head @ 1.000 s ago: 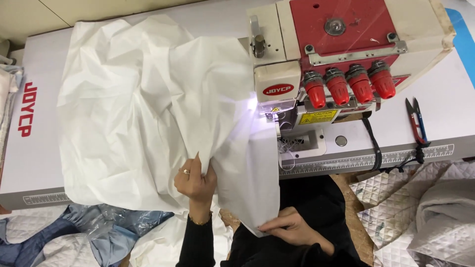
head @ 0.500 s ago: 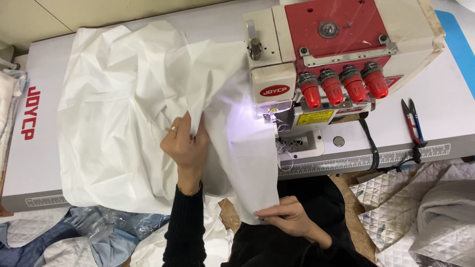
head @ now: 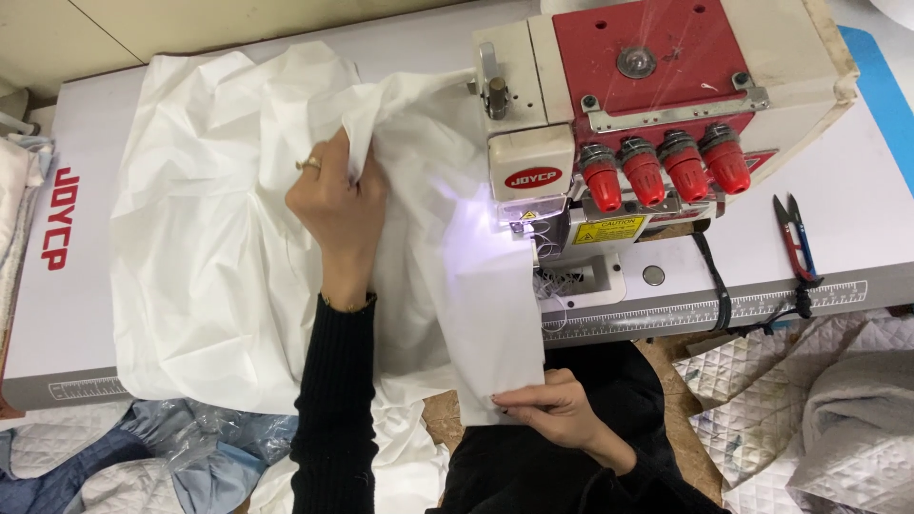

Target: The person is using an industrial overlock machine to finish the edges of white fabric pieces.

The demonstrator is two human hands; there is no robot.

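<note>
White fabric (head: 219, 247): large crumpled sheet spread over the left half of the sewing table (head: 86, 314), one strip running toward the machine's lit needle area and down off the front edge.
Left hand fingers (head: 319, 157): curled over a raised fold of the cloth near the machine head, grasping it; a ring shows on one finger.
Left hand (head: 338, 205): rests on top of the sheet, black sleeve (head: 333, 400) trailing back to the table edge.
Right hand fingers (head: 509, 398): pinched on the lower corner of the hanging strip, below the table front.
Right hand (head: 557, 414): low, close to the person's lap, holding the strip taut.
Step in hand: by the look of it, lining up an edge for feeding under the presser foot; stitching appears not yet begun.
Next move calls for: a flat, straight edge brought to the foot, both hands keeping even tension.
Sewing machine (head: 657, 114): red and cream overlock type, four red tension knobs (head: 666, 167), work lamp lit.
Thread snips (head: 795, 238): red-handled, on the table right of the machine, well apart from the hands.
Obstruction: bunched cloth heaped just beside the machine head could drag or fold under.
Surroundings: quilted padding (head: 819, 409) at lower right, blue garments (head: 143, 452) at lower left.
</note>
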